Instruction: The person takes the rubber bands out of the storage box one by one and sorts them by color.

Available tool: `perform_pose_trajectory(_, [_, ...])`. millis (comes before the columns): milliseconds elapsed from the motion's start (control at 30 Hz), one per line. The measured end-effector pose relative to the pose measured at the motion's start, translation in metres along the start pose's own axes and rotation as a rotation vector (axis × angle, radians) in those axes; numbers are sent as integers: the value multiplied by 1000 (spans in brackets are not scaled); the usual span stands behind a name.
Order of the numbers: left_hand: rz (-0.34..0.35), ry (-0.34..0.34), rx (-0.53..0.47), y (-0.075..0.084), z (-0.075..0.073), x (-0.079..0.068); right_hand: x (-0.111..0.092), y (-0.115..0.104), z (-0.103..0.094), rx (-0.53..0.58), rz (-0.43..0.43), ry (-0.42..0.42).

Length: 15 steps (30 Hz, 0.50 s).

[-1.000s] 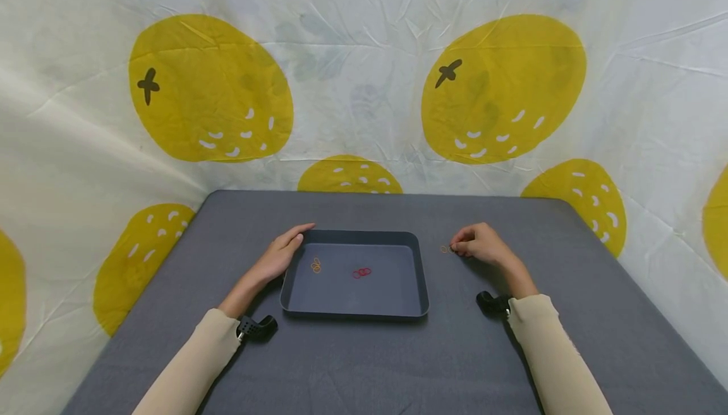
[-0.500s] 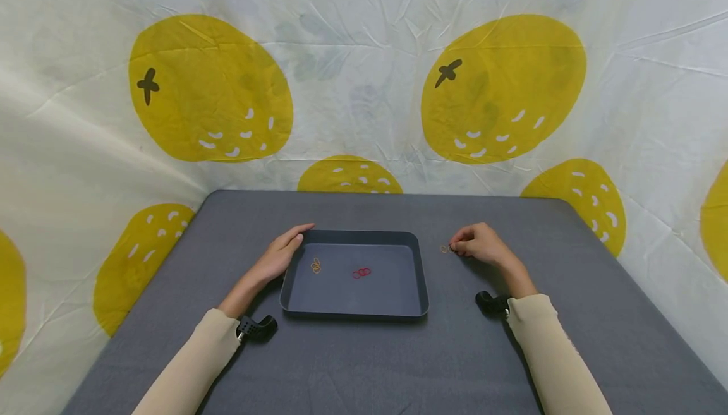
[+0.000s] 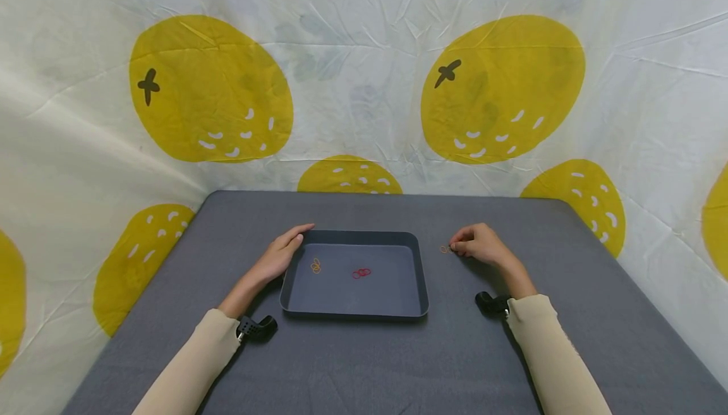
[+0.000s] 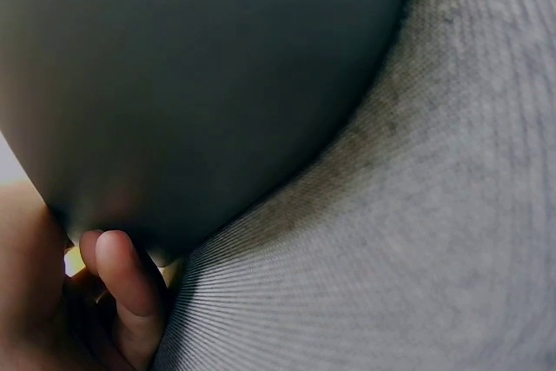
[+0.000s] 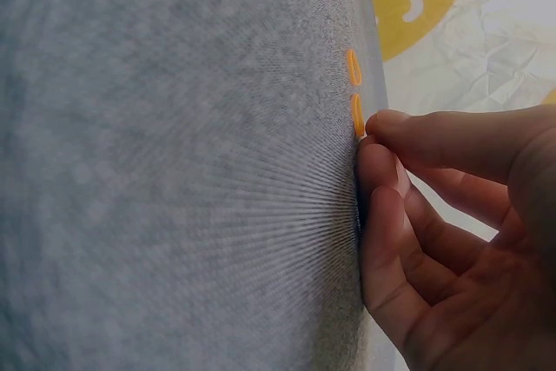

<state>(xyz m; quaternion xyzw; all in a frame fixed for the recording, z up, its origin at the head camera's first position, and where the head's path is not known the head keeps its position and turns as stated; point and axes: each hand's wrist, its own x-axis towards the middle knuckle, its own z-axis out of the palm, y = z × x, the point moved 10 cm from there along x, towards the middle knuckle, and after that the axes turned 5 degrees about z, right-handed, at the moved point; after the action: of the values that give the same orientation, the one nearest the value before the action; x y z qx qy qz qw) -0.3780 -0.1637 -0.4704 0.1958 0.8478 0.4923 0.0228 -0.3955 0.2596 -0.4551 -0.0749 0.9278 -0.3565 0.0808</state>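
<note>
My left hand [image 3: 279, 256] holds the left side of a dark grey tray [image 3: 341, 300], thumb by the rim and one finger stretched along its far corner. In the left wrist view, more fingers [image 4: 123, 271] curl against the tray's outer wall. To the right of the tray, my right hand [image 3: 482, 244] rests low on the table, thumb and fingertips pinching the near end of an orange rubber band [image 5: 357, 115]. A second orange rubber band [image 5: 353, 68] lies just beyond it. Inside the tray are red rubber bands [image 3: 361, 273] near the middle and orange rubber bands [image 3: 315, 266] at the left.
Grey cloth covers the table [image 3: 364, 364]. A white curtain [image 3: 358, 99] with big yellow fruit prints hangs right behind its far edge. Black wrist cameras [image 3: 492, 303] sit under both forearms, close to the tabletop.
</note>
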Motion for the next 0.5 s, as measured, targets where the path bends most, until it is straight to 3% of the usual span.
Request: perform_pose_trajectory(500, [4,1,13,0,0,1,-1,-2,-1,4,0,-7])
